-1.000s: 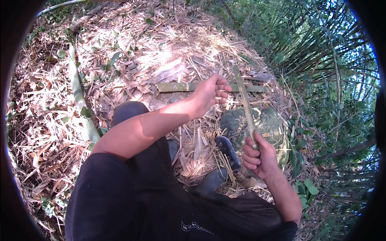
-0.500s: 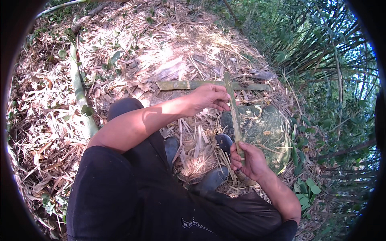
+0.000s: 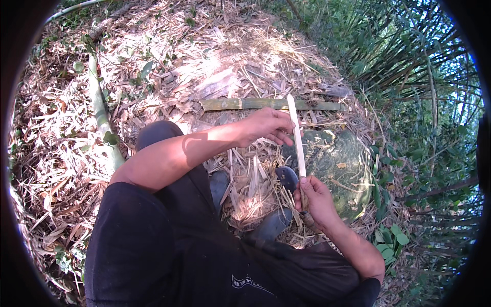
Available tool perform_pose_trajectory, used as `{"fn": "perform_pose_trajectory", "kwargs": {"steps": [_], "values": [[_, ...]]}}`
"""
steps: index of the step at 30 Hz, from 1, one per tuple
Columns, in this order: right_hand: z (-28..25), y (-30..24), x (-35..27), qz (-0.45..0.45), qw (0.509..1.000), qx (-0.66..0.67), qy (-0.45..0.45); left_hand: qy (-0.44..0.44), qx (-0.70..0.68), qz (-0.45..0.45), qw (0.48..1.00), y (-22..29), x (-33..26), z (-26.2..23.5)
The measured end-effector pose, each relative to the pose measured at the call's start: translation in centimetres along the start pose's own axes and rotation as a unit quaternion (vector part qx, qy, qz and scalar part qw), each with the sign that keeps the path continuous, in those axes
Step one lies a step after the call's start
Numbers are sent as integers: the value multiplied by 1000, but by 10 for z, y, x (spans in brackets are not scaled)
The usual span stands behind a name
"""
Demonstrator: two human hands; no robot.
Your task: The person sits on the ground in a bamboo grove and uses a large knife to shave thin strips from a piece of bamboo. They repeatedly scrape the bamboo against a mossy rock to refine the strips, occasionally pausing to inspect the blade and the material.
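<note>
My right hand [image 3: 317, 202] is closed around the lower end of a slim bamboo strip [image 3: 298, 148], its thumb lying along the top. The strip points away from me, its pale inner face up and its far tip tapered. Higher up, the bent fingers of my left hand [image 3: 268, 127] hold the strip's side, with a fingertip showing past its right edge. Close by my right hand is a dark metal blade [image 3: 287, 177] with small holes. Below the same hand shows a brown handle [image 3: 309, 221] with a dark ring; whether it joins the blade is hidden.
A wider split bamboo piece [image 3: 255, 104] lies crosswise beyond my hands. A mossy rock [image 3: 345, 171] sits at the right, under the strip. My dark boots [image 3: 273, 225] stand on dry leaf litter. A green bamboo pole [image 3: 99, 112] lies at the left; bamboo thickets [image 3: 409, 77] rise at the right.
The strip has been turned over between my hands: its green outer side faced up before, and its pale inner side faces up now. Both hands have stayed nearly in place.
</note>
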State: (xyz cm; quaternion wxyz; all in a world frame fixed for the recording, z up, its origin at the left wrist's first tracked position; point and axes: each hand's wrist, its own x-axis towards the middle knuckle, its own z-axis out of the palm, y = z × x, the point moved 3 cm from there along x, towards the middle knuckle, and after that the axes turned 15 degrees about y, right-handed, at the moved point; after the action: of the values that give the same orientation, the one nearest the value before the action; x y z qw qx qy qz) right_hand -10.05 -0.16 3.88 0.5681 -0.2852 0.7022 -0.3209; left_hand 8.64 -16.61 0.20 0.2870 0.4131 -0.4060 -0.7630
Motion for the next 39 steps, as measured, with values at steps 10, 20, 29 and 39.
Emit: {"fn": "perform_pose_trajectory", "kwargs": {"steps": [10, 20, 29, 39], "values": [[-4, -1, -1, 23, 998, 41, -43, -7, -9, 24, 1000, -2, 4, -2], [-1, -3, 1, 48, 982, 126, -133, 145, -58, -2, 988, 1, 14, -26], [0, -2, -4, 49, 985, 96, -132, 143, -53, -2, 988, 3, 11, -22], [0, 2, -5, 41, 992, 20, -120, 128, -45, 9, 991, 2, 13, -21]]}}
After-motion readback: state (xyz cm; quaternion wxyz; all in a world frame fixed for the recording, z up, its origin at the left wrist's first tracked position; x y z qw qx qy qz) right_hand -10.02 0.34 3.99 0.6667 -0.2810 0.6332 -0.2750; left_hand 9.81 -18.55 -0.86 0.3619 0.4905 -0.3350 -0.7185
